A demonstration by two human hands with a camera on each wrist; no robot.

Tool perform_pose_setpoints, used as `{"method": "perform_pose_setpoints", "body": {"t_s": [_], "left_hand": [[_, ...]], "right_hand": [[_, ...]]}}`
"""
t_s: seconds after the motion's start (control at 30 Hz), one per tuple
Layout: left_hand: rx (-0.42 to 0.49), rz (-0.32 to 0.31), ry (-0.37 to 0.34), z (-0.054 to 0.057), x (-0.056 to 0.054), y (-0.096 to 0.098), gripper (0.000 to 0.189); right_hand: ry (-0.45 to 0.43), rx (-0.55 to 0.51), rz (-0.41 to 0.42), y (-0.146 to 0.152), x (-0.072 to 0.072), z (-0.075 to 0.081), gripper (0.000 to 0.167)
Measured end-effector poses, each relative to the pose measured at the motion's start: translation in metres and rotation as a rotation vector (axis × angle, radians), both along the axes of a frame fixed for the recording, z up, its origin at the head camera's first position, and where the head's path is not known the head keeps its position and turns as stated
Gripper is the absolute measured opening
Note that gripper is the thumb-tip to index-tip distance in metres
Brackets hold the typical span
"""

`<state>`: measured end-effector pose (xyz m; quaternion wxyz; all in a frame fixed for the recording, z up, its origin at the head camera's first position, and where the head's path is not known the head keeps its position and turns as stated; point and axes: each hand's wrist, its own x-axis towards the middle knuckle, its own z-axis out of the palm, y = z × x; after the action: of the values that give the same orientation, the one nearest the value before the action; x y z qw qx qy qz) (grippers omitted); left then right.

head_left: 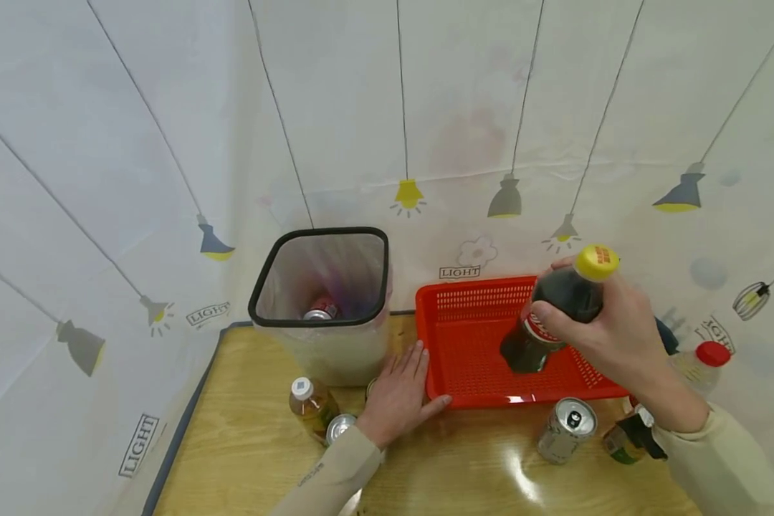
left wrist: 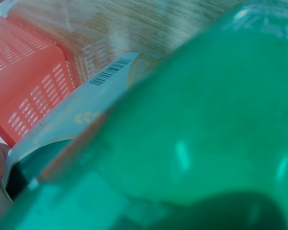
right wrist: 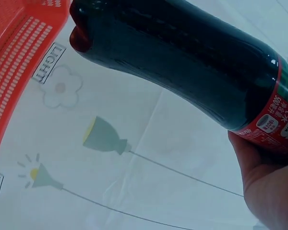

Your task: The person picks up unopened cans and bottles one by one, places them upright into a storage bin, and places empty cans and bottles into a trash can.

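Note:
My right hand grips a cola bottle with a yellow cap and a red label, holding it tilted above the red plastic basket. In the right wrist view the dark lower half of the bottle points toward the basket's rim, while my thumb lies at the label. At the basket's left end, my left hand lies with its fingers extended against the rim. A pale can and a blurred green translucent thing fill much of the left wrist view.
A bin with a black rim stands left of the basket, a can inside. Nearer me are a white-capped amber bottle, a can and another can. A red-capped bottle stands right. Patterned sheeting backs the table.

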<state>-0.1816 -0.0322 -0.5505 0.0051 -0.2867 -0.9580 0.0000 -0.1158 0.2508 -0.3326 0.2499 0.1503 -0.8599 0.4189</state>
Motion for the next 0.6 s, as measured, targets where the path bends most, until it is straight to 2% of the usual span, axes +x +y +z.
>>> {"method": "perform_pose_setpoints", "body": {"t_s": [0.2, 0.37, 0.6], "left_hand": [[-0.015, 0.017, -0.028, -0.002, -0.001, 0.001, 0.099], [-0.006, 0.01, -0.022, 0.0, -0.001, 0.002, 0.098], [0.009, 0.009, -0.025, 0.001, 0.0, 0.002, 0.096]], "right_hand": [[-0.059, 0.033, -0.077, 0.012, -0.019, -0.003, 0.045], [-0.084, 0.046, -0.145, 0.021, -0.041, -0.014, 0.053], [-0.193, 0.067, -0.209, 0.032, -0.075, -0.029, 0.064]]}}
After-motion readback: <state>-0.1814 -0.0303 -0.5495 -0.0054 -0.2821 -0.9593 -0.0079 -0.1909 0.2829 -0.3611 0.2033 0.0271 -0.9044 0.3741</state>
